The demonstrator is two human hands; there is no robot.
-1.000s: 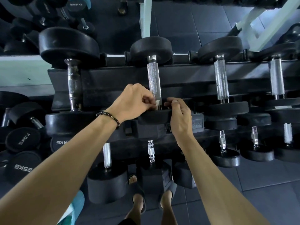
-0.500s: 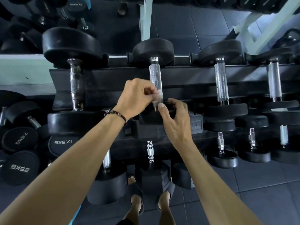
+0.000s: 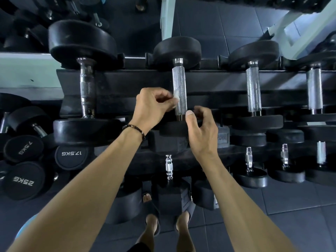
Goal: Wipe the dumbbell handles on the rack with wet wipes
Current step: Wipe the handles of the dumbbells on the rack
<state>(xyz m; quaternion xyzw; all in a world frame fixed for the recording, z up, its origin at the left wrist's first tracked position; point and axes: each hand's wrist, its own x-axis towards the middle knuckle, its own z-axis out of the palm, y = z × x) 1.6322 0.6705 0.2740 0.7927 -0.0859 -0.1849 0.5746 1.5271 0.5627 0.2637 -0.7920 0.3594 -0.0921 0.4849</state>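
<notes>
Head view:
Left hand: my left hand, beaded bracelet at the wrist, pinches a small white wet wipe against the left side of the knurled handle.
Right hand: my right hand hovers loosely curled, holding nothing, thumb beside the handle's lower end.
Dumbbell: it lies across the middle of the black rack, near the front rail.
Room: dark tiled floor; a 17.5KG dumbbell stands at lower left; my sandalled feet are below the rack.
</notes>
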